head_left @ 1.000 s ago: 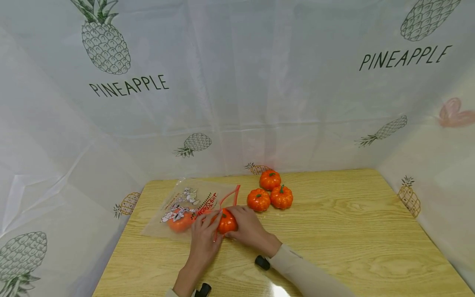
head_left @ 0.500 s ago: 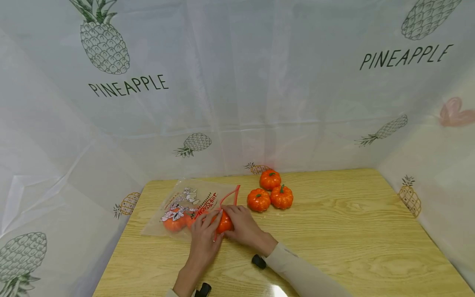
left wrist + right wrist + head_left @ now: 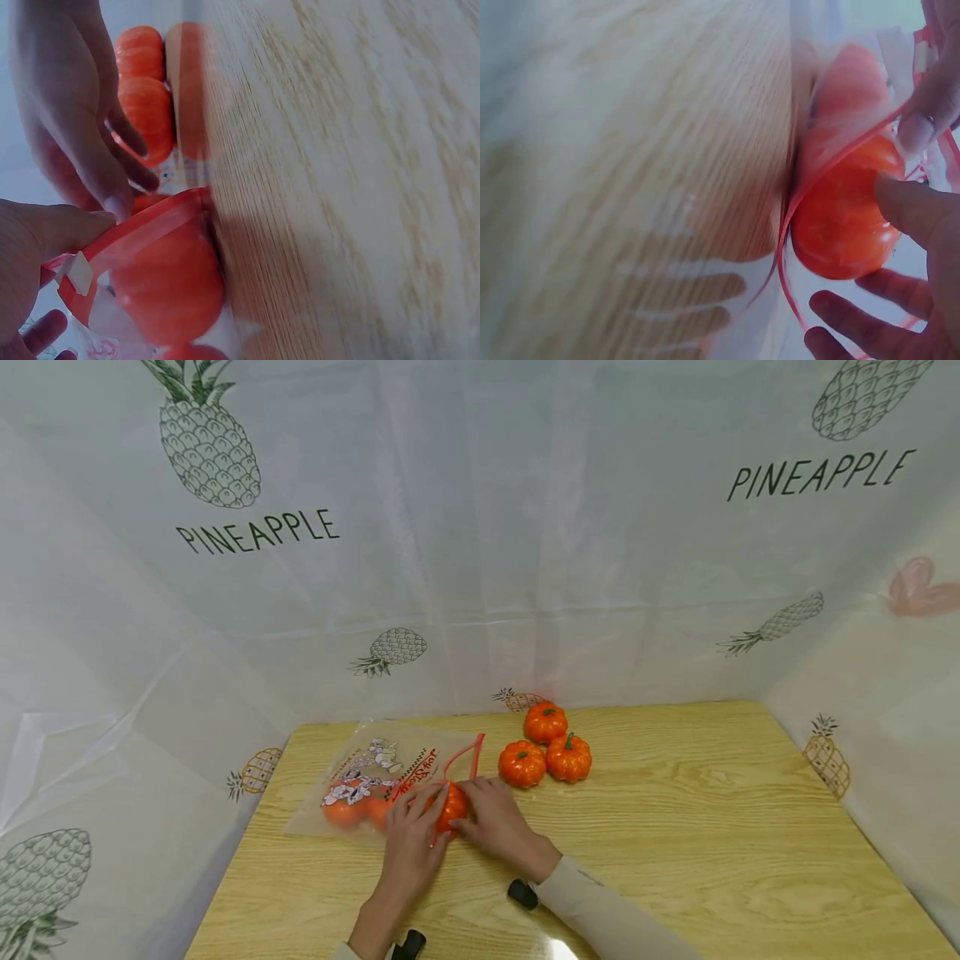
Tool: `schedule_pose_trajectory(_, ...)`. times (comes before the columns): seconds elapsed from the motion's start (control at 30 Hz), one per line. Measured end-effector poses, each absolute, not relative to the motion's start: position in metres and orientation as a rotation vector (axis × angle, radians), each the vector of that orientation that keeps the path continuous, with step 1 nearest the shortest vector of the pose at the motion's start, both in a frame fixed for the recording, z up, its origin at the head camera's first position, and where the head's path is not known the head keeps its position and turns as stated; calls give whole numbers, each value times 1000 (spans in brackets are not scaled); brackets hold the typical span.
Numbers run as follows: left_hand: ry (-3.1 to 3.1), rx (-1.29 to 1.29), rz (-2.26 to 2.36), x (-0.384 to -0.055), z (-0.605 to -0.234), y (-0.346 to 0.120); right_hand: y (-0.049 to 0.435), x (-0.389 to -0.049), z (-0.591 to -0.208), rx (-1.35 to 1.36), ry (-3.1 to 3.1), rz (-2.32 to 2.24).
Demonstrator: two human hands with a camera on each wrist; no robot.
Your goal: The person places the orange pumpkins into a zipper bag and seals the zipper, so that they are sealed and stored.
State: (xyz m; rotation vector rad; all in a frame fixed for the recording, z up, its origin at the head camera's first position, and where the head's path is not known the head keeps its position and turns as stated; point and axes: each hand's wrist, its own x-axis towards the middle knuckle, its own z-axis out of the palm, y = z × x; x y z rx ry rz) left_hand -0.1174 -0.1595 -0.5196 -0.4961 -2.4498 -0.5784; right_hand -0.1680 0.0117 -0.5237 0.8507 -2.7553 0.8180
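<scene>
Pumpkin (image 3: 453, 810): orange, at the mouth of a printed clear bag (image 3: 405, 745), left of the counter's middle, partly inside the red rim (image 3: 154, 219).
Left hand (image 3: 412, 837): fingers pinching the rim beside a white slider (image 3: 76, 274).
Right hand (image 3: 495, 820): thumb and fingers grasping the pumpkin from the right.
Bag: lying on the left part of the counter (image 3: 690, 827), its mouth to the right.
Pumpkins inside (image 3: 345, 813): at least two, showing through the film near the bag's near side.
Loose pumpkins (image 3: 522, 765): three, clustered to the right of the bag, toward the far edge.
Backdrop (image 3: 525, 527): pale sheet printed with pineapples.
</scene>
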Motion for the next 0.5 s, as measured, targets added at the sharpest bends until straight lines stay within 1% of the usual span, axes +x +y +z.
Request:
schedule_pose_trajectory(0.1, -2470, -490, -600, -116, -519, -160, 10, -168, -524, 882, -2736, 806)
schedule_pose_trajectory(0.33, -2480, -490, -594, -117, -519, -158, 12, -164, -525, 764, -2756, 840)
schedule_pose_trajectory(0.5, -2461, -498, -562, -118, -519, -157, 11, -163, -527, 870, -2772, 759)
